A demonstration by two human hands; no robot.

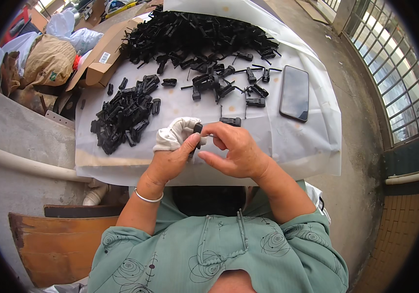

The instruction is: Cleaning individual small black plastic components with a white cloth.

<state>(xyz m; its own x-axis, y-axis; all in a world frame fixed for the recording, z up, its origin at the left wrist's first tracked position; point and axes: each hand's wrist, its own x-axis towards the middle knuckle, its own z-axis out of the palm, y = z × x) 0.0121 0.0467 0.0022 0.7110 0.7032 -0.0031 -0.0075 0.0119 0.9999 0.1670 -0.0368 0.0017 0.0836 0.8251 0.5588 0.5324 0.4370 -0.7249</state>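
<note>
The small black plastic clip (198,130) sits pinched between both hands, just above the near edge of the tabletop (297,146). By its look it is light, stiff moulded plastic, not fragile, but small enough to slip, so it is best taken by its flat sides between thumb and fingertip. The left hand (170,158) has white cloth (172,134) wrapped over its fingers; its grip is narrow, with the thumb pressed against the clip's lower part. The right hand (234,149) closes thumb and forefinger on the clip's upper end, the other fingers loosely curled below. How much of the clip lies hidden under the fingers I cannot tell.

Just beyond the right hand a single black piece (230,120) lies on the translucent white sheet (312,117) that covers the tabletop. To the left is a heap of short black clips (124,115). Farther off, scattered black parts with thin pins (229,83) lie in the middle, with a dark phone (295,93) face up to the right. At the far end is a large pile of black parts (194,31), with a cardboard box (103,56) beside it.
</note>
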